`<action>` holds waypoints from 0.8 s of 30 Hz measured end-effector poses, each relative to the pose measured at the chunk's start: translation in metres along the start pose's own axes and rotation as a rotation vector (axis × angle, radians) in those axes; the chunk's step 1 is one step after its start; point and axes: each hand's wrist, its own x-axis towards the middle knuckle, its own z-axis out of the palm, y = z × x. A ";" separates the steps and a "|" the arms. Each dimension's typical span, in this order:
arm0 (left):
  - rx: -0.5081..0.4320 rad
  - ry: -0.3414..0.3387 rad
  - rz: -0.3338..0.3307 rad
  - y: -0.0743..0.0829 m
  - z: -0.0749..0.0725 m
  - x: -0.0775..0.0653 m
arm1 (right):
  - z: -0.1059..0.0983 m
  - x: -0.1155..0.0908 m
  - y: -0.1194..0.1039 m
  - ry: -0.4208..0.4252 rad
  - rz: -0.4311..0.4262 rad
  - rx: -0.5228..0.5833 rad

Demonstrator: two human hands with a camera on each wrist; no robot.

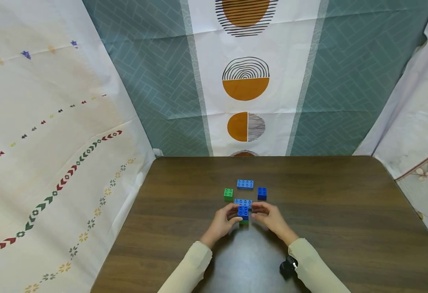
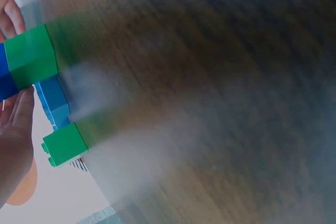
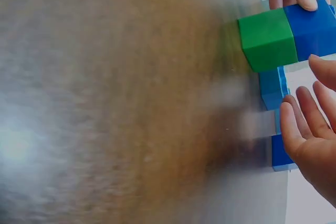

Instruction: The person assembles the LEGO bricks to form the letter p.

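A dark blue toy brick (image 1: 243,211) sits on a green brick (image 3: 268,40), making a small stack at the front of the group. My left hand (image 1: 224,221) holds this stack from the left, its thumb on the dark blue brick. To the right of it is my right hand (image 1: 270,219), fingers loosely bent and spread, with nothing in its grasp; the thumb tip comes close to the dark blue brick. Just behind the stack lies a lighter blue brick (image 1: 243,202), partly hidden by it.
Behind the hands stand a green brick (image 1: 228,194) at left, another lighter blue brick (image 1: 245,184) farther back and a second dark blue brick (image 1: 262,193) at right. All are on a brown wooden table (image 1: 184,183), with a patterned curtain (image 1: 246,106) beyond its far edge.
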 end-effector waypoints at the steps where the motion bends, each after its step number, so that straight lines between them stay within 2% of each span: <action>1: 0.009 0.001 -0.006 0.000 0.000 0.000 | 0.000 0.002 -0.001 0.012 0.004 -0.002; 6: 0.049 0.004 -0.024 0.001 0.000 -0.002 | 0.001 0.008 -0.001 0.056 0.006 -0.001; 12: 0.035 0.017 -0.031 -0.001 0.001 -0.002 | 0.008 0.014 0.004 0.102 -0.028 0.024; 24: -0.025 0.015 -0.035 -0.002 0.002 -0.002 | 0.018 0.023 0.012 0.141 -0.023 -0.044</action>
